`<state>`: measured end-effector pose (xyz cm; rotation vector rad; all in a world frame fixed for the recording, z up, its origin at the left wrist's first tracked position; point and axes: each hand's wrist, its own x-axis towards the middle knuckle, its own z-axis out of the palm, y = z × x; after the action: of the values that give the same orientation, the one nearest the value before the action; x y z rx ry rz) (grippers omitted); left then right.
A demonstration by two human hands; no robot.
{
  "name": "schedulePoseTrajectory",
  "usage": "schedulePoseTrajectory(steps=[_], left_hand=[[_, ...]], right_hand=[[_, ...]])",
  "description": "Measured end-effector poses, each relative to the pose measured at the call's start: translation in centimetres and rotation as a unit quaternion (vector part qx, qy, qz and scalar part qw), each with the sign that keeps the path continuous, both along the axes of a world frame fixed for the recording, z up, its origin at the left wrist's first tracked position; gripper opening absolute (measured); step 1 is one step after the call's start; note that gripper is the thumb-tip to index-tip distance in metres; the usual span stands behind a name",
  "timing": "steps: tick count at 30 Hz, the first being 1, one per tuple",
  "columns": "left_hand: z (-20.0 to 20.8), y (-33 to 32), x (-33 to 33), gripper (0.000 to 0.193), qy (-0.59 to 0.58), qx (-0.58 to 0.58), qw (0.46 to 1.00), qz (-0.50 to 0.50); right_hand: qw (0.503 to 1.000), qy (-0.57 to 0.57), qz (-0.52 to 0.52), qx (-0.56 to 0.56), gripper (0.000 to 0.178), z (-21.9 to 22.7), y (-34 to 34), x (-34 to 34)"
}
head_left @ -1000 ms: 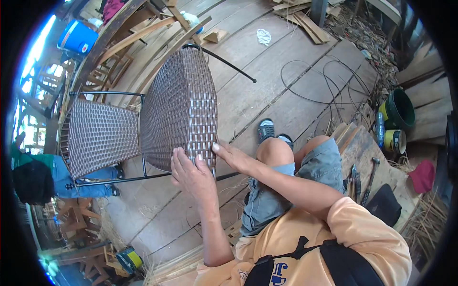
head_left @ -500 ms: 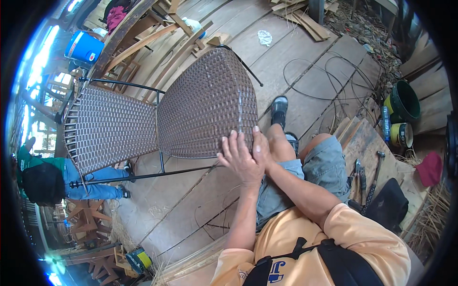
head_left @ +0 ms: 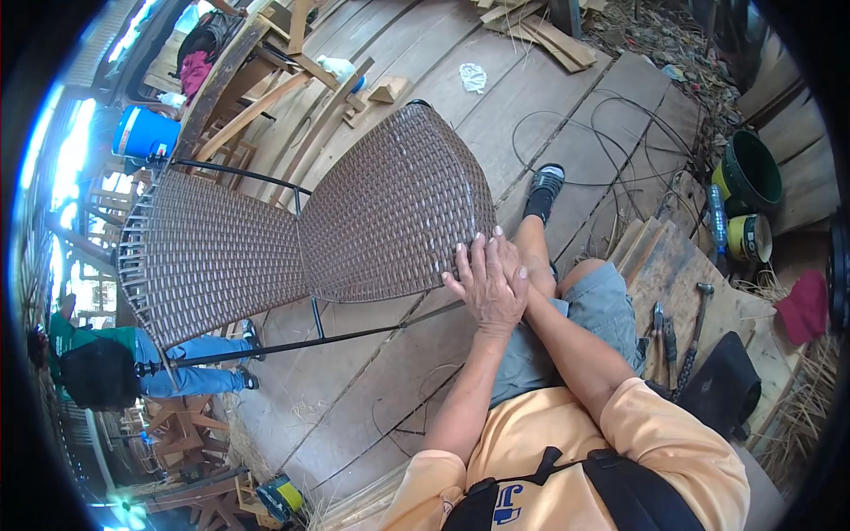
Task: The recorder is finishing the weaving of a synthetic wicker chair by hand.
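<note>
A brown woven wicker chair on a black metal frame lies tipped in front of me, its two woven panels meeting at an angle. My left hand rests with fingers spread on the rounded near edge of the closer panel. Behind it, my right hand lies flat at the same edge, largely covered by the left. Its visible fingers are stretched out, and neither hand grips anything. At the far panel's outer end, bare frame rungs show between the strands.
On a wooden board to my right lie a hammer, pliers and a black cap-like item. Beyond are a green bucket and loose strand coils. A person in blue jeans is at left, near a blue bucket.
Both hands and the chair's near edge appear farther right, partly because the view has shifted. My left hand now covers more of my right. My sandalled foot has moved.
</note>
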<state>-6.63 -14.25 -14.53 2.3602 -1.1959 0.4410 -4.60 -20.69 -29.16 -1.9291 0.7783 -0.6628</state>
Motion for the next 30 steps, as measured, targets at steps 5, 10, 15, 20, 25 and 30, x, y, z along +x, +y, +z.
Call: schedulePoseTrajectory(steps=[5, 10, 15, 20, 25, 30], left_hand=[[-0.1, 0.2, 0.2, 0.056, 0.036, -0.003, 0.999, -0.017], [-0.5, 3.0, 2.5, 0.039, 0.169, -0.130, 0.974, -0.082], [3.3, 6.4, 4.7, 0.065, 0.586, -0.386, 0.692, -0.171], [1.5, 12.2, 3.5, 0.046, 0.611, -0.427, 0.666, -0.034], [-3.5, 18.5, 1.7, 0.037, 0.679, -0.353, 0.644, 0.012], [1.0, 21.0, 3.0, 0.039, 0.538, -0.279, 0.794, 0.046]], right_hand=[[0.984, 0.074, 0.024, 0.162, 0.038, 3.2, -3.6, 0.1], [0.982, 0.167, -0.056, 0.062, 0.037, 16.1, -2.2, -3.7], [0.987, -0.079, -0.135, 0.038, 0.030, 17.2, -5.7, -10.8], [0.970, -0.061, -0.137, 0.190, 0.028, 14.1, -7.5, -16.3], [0.975, -0.082, -0.070, 0.192, 0.027, 14.7, -5.6, -17.1], [0.976, -0.095, -0.080, 0.181, 0.023, 13.4, -6.7, -17.2]])
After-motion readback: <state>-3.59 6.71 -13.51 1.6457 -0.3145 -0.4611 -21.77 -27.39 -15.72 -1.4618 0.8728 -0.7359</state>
